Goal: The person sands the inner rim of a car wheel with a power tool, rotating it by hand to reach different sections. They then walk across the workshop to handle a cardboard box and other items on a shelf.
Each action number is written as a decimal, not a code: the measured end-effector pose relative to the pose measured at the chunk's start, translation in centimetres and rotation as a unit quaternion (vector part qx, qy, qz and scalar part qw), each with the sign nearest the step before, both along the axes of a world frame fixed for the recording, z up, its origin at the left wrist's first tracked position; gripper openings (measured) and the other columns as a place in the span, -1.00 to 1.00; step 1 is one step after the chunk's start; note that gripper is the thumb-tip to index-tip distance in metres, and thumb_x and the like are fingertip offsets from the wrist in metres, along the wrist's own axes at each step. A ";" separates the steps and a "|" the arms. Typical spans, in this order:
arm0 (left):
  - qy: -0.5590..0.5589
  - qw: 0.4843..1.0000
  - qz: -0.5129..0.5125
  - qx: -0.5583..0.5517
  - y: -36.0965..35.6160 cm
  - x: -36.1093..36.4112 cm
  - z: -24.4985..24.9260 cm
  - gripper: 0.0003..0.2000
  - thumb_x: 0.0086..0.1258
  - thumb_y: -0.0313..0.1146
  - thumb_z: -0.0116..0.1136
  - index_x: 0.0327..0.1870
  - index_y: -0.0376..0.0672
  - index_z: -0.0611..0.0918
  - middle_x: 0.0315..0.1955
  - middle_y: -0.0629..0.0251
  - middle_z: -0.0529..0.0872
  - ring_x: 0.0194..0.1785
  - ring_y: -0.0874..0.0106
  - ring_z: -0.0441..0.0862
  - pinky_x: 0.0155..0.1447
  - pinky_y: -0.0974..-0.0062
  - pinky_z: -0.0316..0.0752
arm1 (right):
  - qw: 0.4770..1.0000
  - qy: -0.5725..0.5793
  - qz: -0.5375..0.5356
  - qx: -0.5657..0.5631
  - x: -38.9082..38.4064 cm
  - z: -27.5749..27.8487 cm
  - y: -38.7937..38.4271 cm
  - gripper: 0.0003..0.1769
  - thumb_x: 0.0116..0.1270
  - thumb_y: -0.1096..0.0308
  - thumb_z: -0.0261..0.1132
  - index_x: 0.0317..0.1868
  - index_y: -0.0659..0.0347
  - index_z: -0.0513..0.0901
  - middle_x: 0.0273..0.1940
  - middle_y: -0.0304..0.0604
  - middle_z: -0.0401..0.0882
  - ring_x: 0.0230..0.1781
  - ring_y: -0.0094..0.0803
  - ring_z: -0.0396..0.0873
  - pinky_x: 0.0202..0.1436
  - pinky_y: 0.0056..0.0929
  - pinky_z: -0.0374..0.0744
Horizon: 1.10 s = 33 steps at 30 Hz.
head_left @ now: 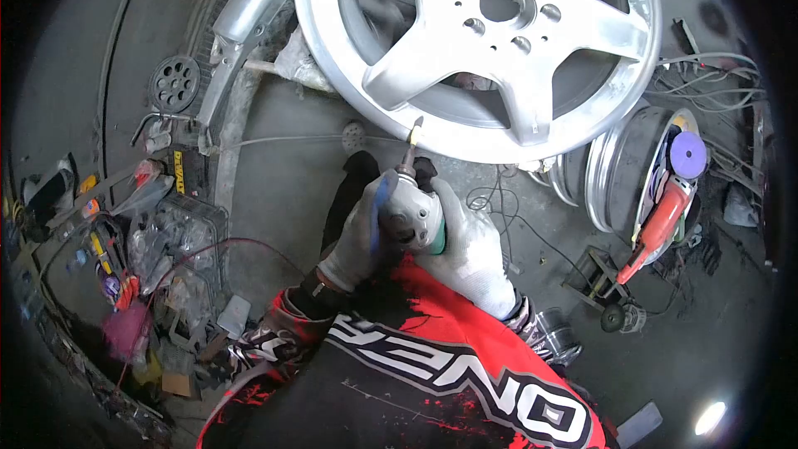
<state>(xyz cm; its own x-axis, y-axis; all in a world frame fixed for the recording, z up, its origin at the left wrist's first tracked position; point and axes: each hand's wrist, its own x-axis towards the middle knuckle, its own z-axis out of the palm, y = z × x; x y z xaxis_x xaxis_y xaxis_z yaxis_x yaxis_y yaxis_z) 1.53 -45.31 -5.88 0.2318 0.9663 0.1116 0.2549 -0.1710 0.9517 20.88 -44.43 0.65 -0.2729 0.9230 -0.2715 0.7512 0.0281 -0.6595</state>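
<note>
Your left hand point(357, 233) clasps the grinder point(411, 216) from one side. Its bit point(413, 137) touches the rim of the wheel point(573, 33) above. Your right hand point(470, 254) closes around the body. It looks rigid and weighty, so grip the barrel with both hands, well clear of the bit.

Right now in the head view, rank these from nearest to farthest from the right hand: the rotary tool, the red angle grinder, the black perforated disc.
1. rotary tool: gripped in the right hand, and in the left hand too.
2. red angle grinder: off to the right, lying against a rim.
3. black perforated disc: far upper left, across the floor.
</note>
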 end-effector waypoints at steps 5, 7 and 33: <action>0.036 0.999 -0.022 0.019 1.0 -1.1 1.4 -0.21 0.42 -0.32 0.46 0.54 -0.41 0.25 0.28 -0.14 0.50 0.26 0.06 0.61 0.37 0.15 0.53 | 1.000 0.020 0.010 -0.006 -0.6 -0.9 0.9 0.00 0.03 0.23 0.60 0.47 0.33 0.35 -0.13 0.06 0.74 -0.14 -0.01 0.74 -0.08 -0.07 0.59; 0.028 0.999 -0.023 0.005 0.9 -0.8 1.3 -0.24 0.46 -0.36 0.39 0.56 -0.41 0.22 0.28 -0.14 0.50 0.26 0.05 0.60 0.38 0.15 0.52 | 1.000 0.025 0.001 -0.007 -0.2 -0.4 0.8 0.00 0.05 0.21 0.60 0.47 0.33 0.34 -0.11 0.06 0.74 -0.13 -0.01 0.74 -0.07 -0.06 0.59; -0.250 0.837 -0.278 -0.399 5.6 3.6 9.7 -0.56 0.71 -0.21 -0.01 0.37 -0.39 0.53 0.15 0.20 0.72 0.22 0.48 0.60 0.35 0.51 0.43 | 0.946 -0.012 -0.322 0.036 0.6 5.8 -5.6 -0.01 0.05 0.12 0.66 0.45 0.16 0.36 -0.05 0.17 0.75 -0.07 0.14 0.78 -0.04 0.02 0.74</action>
